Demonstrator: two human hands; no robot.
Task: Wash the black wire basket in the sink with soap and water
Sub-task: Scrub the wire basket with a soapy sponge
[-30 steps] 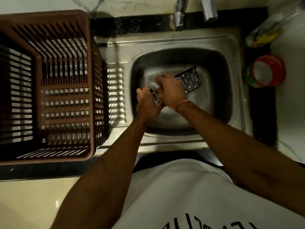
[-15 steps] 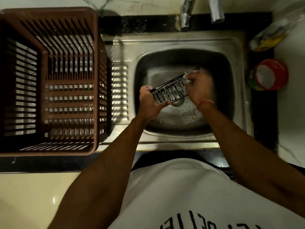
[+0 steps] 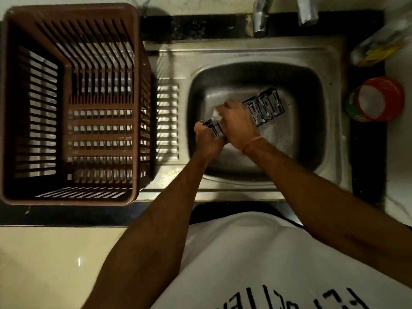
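Black wire basket [image 3: 265, 108] is held over the sink [image 3: 330, 108], left hand [image 3: 208, 139] gripping its near end. The right hand [image 3: 239, 121], clutching a pale scrubber [image 3: 217, 113], has slid back from the far end: soaping continues, rinsing probably remains.

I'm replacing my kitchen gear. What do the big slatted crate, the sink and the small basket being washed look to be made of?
Brown slatted crate: likely moulded plastic, matte, with thick uniform slats. Sink: probably stainless steel, brushed grey with soft reflections. Black wire basket: thin dark-coated wire, apparently metal, streaked with white suds.
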